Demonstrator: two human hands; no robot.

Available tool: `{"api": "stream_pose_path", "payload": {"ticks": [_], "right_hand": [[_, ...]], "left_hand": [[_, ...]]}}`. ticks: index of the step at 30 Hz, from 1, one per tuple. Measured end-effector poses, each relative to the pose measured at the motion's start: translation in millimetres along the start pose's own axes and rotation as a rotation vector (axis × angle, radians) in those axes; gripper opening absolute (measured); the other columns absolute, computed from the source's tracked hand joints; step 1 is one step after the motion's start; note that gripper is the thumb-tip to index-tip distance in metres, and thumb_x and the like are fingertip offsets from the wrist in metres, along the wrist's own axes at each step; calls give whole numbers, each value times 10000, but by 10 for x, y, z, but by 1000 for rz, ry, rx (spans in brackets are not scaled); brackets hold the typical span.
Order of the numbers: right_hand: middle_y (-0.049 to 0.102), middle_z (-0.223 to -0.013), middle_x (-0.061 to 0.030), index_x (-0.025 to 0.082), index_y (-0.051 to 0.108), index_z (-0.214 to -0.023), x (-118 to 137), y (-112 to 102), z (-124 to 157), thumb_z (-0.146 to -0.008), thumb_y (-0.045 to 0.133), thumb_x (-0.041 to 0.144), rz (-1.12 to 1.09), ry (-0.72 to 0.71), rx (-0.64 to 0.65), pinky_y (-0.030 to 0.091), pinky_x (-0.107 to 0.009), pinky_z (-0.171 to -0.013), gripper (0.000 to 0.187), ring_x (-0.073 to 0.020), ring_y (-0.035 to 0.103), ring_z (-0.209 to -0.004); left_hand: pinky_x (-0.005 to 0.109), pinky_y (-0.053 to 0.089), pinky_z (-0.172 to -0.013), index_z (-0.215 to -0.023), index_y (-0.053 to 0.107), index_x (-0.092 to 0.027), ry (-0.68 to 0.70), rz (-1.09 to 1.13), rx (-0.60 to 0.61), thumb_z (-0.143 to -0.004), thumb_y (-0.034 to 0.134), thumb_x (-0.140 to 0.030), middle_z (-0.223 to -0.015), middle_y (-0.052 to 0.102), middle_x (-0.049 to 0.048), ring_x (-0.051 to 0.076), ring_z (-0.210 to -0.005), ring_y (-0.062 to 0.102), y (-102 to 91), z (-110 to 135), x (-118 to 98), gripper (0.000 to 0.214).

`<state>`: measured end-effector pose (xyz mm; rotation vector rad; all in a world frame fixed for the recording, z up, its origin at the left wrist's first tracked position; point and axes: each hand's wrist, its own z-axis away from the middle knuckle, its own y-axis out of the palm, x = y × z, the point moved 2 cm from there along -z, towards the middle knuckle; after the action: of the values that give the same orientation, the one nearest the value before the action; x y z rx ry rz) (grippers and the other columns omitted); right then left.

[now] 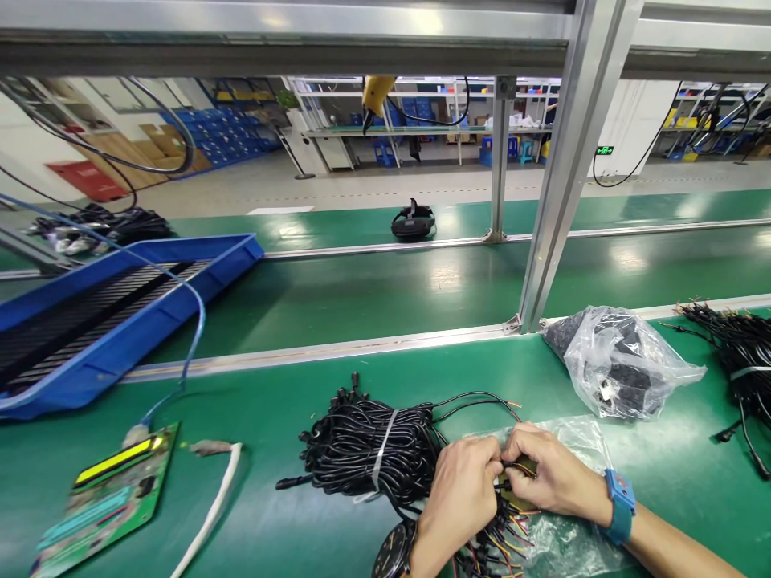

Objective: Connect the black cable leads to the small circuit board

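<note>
My left hand (463, 475), with a dark watch at its wrist, is closed in a pinch on a thin black cable. Close beside it, fingertips almost meeting, my right hand (551, 467) pinches the same cable, where red and yellow wire shows; a blue band is on that wrist. Just left of my hands lies a bundle of black cables (377, 445), tied with a white strap. Under my hands are short wires with red, yellow and black ends (503, 538) on a clear plastic bag (578, 538). My fingers partly hide the cable.
A green circuit board with a lit display (114, 490) lies at left near a white cable (214, 506). Behind it stands a blue tray (198, 309). A plastic bag of black parts (623, 361) sits by the metal post (557, 168). More black cables (744, 353) lie at right.
</note>
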<state>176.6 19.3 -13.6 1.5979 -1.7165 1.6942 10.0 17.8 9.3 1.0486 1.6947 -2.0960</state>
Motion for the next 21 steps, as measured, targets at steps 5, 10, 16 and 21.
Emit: {"api": "stream_pose_path", "payload": {"ticks": [5,10,16,21], "right_hand": [[572,-802,17,212,509,-842,26,-17,-10,-755,532,36,59,-3,15,357,-291,-744,198,-154,507,-740],[583,-850,5,212,530,-878,68,-62,-29,-752,561,30,59,11,0,357,-296,-751,224,-175,526,-810],[586,-837,-1,208,577,-882,89,-75,-14,-757,556,32,3,47,14,377,-287,-727,217,-179,543,-808],[584,-802,-1,208,600,-875,80,-50,5,-815,555,59,-14,42,3,382,-281,-695,167,-175,554,-772]], "left_hand": [[309,300,-670,-705,435,-216,-1,-25,47,-825,472,-85,-716,581,16,205,-740,568,-37,5,-8,181],[315,389,-804,-842,515,-218,4,64,131,-910,457,-153,-885,640,37,227,-895,600,-141,42,5,111],[302,372,-742,-745,492,-216,-9,75,76,-846,469,-72,-771,623,16,213,-794,593,-131,33,9,178],[289,329,-651,-678,476,-214,-7,91,22,-786,475,-20,-659,575,-4,189,-676,560,-60,15,11,221]]}}
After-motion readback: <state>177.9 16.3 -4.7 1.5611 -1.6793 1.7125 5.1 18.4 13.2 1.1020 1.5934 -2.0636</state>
